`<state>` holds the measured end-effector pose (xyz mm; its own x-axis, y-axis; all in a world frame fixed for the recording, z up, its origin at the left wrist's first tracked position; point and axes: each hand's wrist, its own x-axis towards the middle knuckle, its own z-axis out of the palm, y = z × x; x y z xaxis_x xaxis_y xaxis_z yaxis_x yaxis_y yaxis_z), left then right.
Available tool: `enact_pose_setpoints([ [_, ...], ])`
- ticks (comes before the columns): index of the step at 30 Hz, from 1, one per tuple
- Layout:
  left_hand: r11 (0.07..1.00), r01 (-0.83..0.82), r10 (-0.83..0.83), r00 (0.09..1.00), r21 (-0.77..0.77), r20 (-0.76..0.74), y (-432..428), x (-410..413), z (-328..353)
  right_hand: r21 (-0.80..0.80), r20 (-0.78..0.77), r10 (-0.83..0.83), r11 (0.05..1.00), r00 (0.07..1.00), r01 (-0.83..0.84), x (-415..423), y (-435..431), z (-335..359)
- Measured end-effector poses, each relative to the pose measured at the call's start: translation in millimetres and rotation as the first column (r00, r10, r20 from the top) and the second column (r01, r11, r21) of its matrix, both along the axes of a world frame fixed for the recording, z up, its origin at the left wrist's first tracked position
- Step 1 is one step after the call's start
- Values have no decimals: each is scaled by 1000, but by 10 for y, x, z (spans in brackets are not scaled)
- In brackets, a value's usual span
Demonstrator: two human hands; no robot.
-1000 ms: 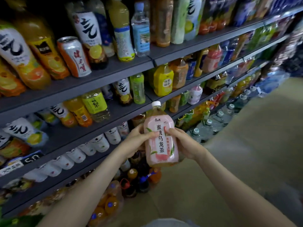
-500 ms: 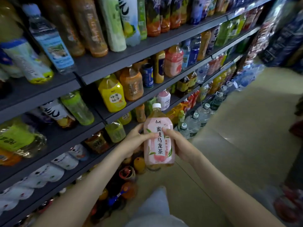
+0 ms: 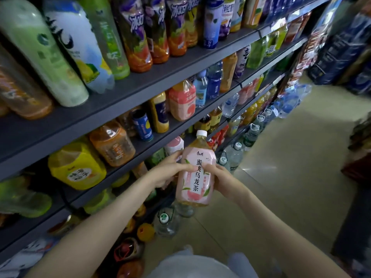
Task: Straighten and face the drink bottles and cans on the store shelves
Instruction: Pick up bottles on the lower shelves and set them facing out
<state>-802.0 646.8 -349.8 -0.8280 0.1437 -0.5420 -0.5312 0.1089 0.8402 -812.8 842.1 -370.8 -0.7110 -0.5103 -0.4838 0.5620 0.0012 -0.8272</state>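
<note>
A large pink-labelled peach oolong tea bottle [image 3: 197,171] with a white cap is upright in front of the shelves, label towards me. My left hand [image 3: 167,172] grips its left side and my right hand [image 3: 222,181] grips its right side, thumbs across the label. A matching pink-labelled bottle [image 3: 182,102] stands on the second shelf [image 3: 160,129] above, beside a yellow-and-navy bottle [image 3: 160,111] and a blue can [image 3: 143,126].
Dark shelves [image 3: 140,85] of tilted drink bottles run along the left. An orange jug [image 3: 112,144] and a yellow jug [image 3: 77,167] sit on the second shelf. Water bottles [image 3: 233,156] stand on the floor. Stacked dark cases [image 3: 341,47] line the far right of the aisle.
The view has moved to the right along the shelves and closer to them. Both hands keep the same hold on the pink bottle, which stays upright in front of me.
</note>
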Motion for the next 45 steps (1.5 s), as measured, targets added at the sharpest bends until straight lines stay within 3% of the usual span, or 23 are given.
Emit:
enact_pose_setpoints([
  [5, 998, -51, 52, 998, -23, 29, 353, -480, -91, 40, 21, 62, 997, 998, -62, -599, 344, -153],
  [19, 898, -439, 439, 898, 0, 24, 1680, -1221, -254, 36, 18, 404, 914, 915, -404, -2017, 1436, -60],
  [33, 902, -431, 432, 896, -32, 98, 1863, -1578, -310, 8, 104, 385, 922, 917, -387, -2371, 1601, -234],
  [38, 946, -323, 326, 936, -44, 132, 1961, -1833, -286, -4, 116, 312, 949, 943, -314, -2518, 1730, -315],
  [45, 958, -145, 148, 989, -245, -8, 2462, -2530, -207, -46, -29, 259, 964, 965, -260, -3025, 2371, -478],
])
